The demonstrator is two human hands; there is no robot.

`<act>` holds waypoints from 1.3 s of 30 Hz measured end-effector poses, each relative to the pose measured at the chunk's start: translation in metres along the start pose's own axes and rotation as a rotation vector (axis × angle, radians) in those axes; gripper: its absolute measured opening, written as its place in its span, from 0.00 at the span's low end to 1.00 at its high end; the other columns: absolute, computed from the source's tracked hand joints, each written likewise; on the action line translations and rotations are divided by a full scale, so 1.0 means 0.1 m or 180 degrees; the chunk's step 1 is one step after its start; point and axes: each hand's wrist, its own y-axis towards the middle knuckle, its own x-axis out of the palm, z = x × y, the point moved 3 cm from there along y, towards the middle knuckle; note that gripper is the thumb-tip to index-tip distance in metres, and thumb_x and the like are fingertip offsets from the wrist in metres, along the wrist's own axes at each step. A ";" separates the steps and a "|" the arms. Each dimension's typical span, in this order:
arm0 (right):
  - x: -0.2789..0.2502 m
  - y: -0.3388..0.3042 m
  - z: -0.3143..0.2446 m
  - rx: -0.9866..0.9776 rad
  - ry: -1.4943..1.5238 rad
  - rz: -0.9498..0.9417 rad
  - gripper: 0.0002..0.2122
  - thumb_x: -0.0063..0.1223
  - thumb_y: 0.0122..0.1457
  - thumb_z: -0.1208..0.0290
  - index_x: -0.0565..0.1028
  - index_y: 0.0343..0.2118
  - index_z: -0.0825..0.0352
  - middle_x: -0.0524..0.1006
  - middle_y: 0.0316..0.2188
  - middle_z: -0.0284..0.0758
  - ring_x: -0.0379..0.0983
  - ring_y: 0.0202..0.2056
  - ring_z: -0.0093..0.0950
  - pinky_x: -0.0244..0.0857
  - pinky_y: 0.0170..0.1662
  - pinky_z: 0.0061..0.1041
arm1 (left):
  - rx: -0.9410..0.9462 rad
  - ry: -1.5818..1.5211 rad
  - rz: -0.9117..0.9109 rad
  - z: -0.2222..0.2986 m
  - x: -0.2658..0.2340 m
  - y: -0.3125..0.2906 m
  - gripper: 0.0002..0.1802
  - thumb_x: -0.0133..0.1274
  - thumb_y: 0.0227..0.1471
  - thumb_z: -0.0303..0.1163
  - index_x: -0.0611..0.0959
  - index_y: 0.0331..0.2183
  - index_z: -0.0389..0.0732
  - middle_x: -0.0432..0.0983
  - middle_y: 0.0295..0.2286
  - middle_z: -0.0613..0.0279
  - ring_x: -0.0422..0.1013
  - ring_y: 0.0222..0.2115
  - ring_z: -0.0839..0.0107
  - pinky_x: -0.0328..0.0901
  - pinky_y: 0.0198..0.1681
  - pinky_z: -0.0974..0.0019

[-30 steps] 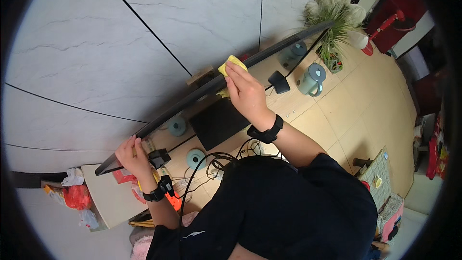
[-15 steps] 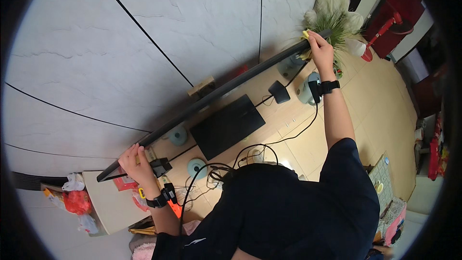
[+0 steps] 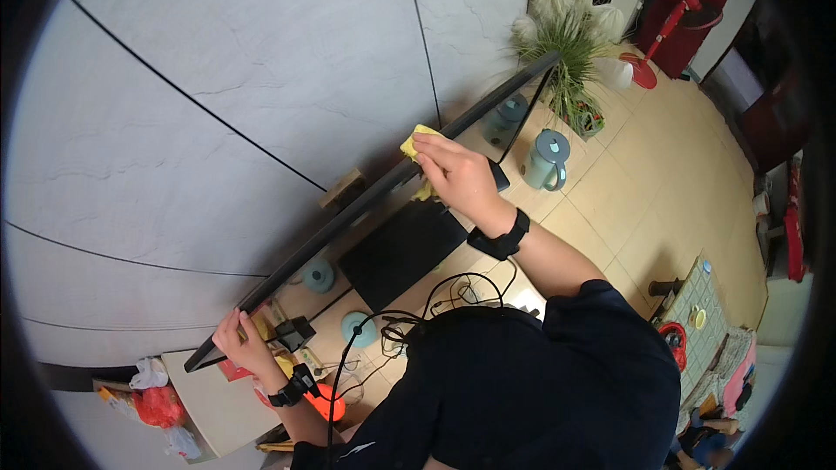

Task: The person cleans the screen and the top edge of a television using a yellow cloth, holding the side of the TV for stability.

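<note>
A wide, thin black television (image 3: 348, 218) stands slantwise along the wall, its top edge running from lower left to upper right. Near the left end of that edge, my left hand (image 3: 244, 344) has its fingers curled over the frame. At about the middle of the edge, my right hand (image 3: 466, 178) pinches a yellow cloth (image 3: 420, 141) against the top; part of the cloth hangs down on the screen side. Both wrists wear black straps with small devices.
A grey-green kettle (image 3: 549, 157) stands by the television's right end, with a grassy plant (image 3: 566, 43) behind it. A black rectangular panel (image 3: 405, 252) lies below the screen. Loose black cables (image 3: 396, 322) loop in front of me. Bags (image 3: 161, 406) sit at far left; a table (image 3: 701, 331) is at right.
My right hand has slid the yellow cloth leftward along the top edge, from the far right end to the middle. The left hand keeps hold of the left end. The view has shifted a little.
</note>
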 end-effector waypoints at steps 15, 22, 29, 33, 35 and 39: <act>-0.85 0.47 1.48 0.0766 -0.0268 0.1052 0.10 0.52 0.60 0.69 0.80 0.39 0.67 0.80 0.41 0.38 0.79 0.42 0.32 0.71 0.45 0.25 | -0.0153 0.0006 -0.0047 0.01 0.01 0.00 0.07 0.58 0.52 0.29 0.84 0.35 0.37 0.79 0.36 0.56 0.70 0.40 0.59 0.63 0.47 0.59; -0.07 0.01 0.24 0.0378 0.0055 0.0328 0.10 0.52 0.59 0.70 0.80 0.40 0.68 0.79 0.42 0.41 0.77 0.44 0.37 0.71 0.48 0.30 | -0.0177 -0.0041 -0.0070 -0.02 0.01 0.01 0.08 0.58 0.52 0.30 0.84 0.35 0.38 0.78 0.36 0.57 0.69 0.41 0.59 0.63 0.46 0.58; 0.31 -0.24 -0.37 0.0152 0.0194 0.0307 0.10 0.56 0.57 0.72 0.78 0.40 0.67 0.78 0.45 0.37 0.76 0.44 0.36 0.71 0.46 0.29 | -0.0039 -0.0134 0.0122 -0.02 0.07 -0.02 0.07 0.58 0.52 0.30 0.83 0.34 0.38 0.78 0.36 0.57 0.68 0.40 0.58 0.63 0.45 0.58; 0.24 -0.20 -0.29 -0.0005 0.0071 0.0120 0.10 0.56 0.57 0.70 0.78 0.41 0.65 0.78 0.46 0.34 0.77 0.43 0.34 0.72 0.44 0.28 | 0.0026 -0.0128 0.0147 0.06 0.02 0.00 0.07 0.58 0.52 0.30 0.83 0.33 0.38 0.78 0.36 0.56 0.68 0.40 0.58 0.63 0.44 0.57; 0.23 -0.18 -0.25 -0.0044 -0.0017 0.0018 0.09 0.55 0.58 0.69 0.79 0.40 0.63 0.78 0.46 0.31 0.77 0.42 0.32 0.73 0.43 0.28 | -0.0012 -0.0093 0.0196 0.07 0.03 0.00 0.07 0.58 0.52 0.30 0.82 0.33 0.37 0.78 0.37 0.56 0.68 0.40 0.58 0.63 0.44 0.57; 0.14 -0.11 -0.16 -0.0048 0.0095 -0.0037 0.09 0.54 0.58 0.68 0.80 0.39 0.63 0.79 0.44 0.29 0.78 0.40 0.31 0.73 0.41 0.27 | -0.0153 0.0015 0.0223 0.14 0.05 0.02 0.07 0.59 0.51 0.30 0.82 0.32 0.37 0.78 0.36 0.56 0.69 0.40 0.58 0.63 0.44 0.57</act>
